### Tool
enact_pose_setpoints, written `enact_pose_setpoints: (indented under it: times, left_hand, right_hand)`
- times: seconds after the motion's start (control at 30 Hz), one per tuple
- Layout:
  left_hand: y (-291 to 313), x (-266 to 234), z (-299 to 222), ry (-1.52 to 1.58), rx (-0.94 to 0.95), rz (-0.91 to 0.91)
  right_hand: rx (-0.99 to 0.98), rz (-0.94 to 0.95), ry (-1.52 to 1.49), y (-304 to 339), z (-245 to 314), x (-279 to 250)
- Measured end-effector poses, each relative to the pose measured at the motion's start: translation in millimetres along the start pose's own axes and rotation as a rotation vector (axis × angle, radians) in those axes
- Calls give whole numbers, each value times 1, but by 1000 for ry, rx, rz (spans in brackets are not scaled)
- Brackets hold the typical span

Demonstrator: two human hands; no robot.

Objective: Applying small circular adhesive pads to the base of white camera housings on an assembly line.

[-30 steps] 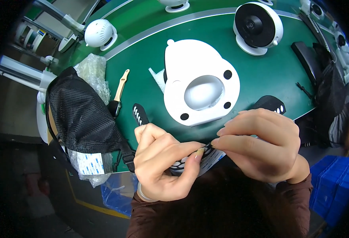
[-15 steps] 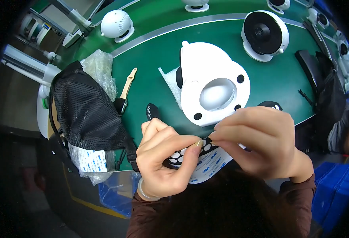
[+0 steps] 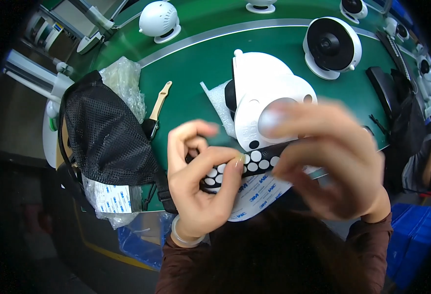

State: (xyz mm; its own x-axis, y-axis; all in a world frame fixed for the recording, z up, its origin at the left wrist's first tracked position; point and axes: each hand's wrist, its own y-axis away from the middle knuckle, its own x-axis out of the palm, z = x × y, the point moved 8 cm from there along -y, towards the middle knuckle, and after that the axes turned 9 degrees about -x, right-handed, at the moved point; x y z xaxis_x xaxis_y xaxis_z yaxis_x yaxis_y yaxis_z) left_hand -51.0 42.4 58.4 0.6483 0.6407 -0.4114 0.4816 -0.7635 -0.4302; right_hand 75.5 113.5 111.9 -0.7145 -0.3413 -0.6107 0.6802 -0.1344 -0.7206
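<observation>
My left hand [image 3: 203,179] pinches a black strip [image 3: 263,165] carrying rows of round white dots between thumb and forefinger. Against the strip's lower side is a white backing sheet [image 3: 257,198] with blue print. My right hand [image 3: 335,157] is smeared by motion over the strip's right end, so its grip cannot be made out. Just beyond both hands, a white rounded device [image 3: 262,66] lies tipped over with its ring-shaped base [image 3: 245,120] turned up. A black round pad [image 3: 254,144] sits on that base; my right hand hides part of it.
A black mesh bag [image 3: 107,132] lies at left beside bubble wrap [image 3: 124,81] and a watch with a beige strap [image 3: 160,100]. White foam [image 3: 220,105] sits by the device. Another white device with a black front [image 3: 330,44] stands far right, near a black case [image 3: 381,90].
My right hand has lifted away from the pinch at my left fingertips, moving up and right. More of the dotted strip shows between the hands. My left hand still grips it.
</observation>
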Motion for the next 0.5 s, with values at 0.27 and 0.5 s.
enact_pose_setpoints:
  times: [0.27,0.5]
  left_hand:
    - [-5,15,-3,57,60,70]
    - [-5,14,-5,29,89,61]
  right_hand:
    - [126,-112,21,-14,-35,7]
    - [147,-90,69,-17,-35,9]
